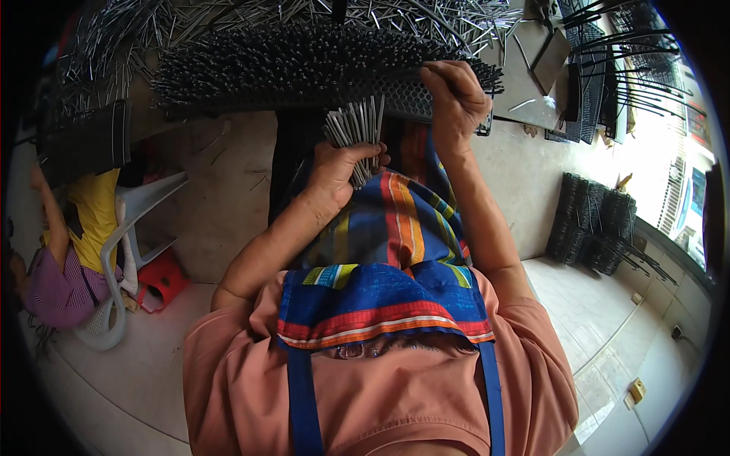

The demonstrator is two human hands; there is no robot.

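My left hand is wrapped round a bundle of thin grey metal rods, which fan out at the top, in front of my lap. To its right and higher, my right hand is closed in a pinch over the right part of a black perforated rack. Whatever is between those fingertips is hidden or too small to make out. Densely packed dark rods stand upright in the rack, and some holes along its near right edge show bare.
Loose metal rods lie heaped behind the rack. At the left, a person in purple and yellow sits by a white plastic chair and a red container. Dark bundles stand on the floor at right, below mesh racks.
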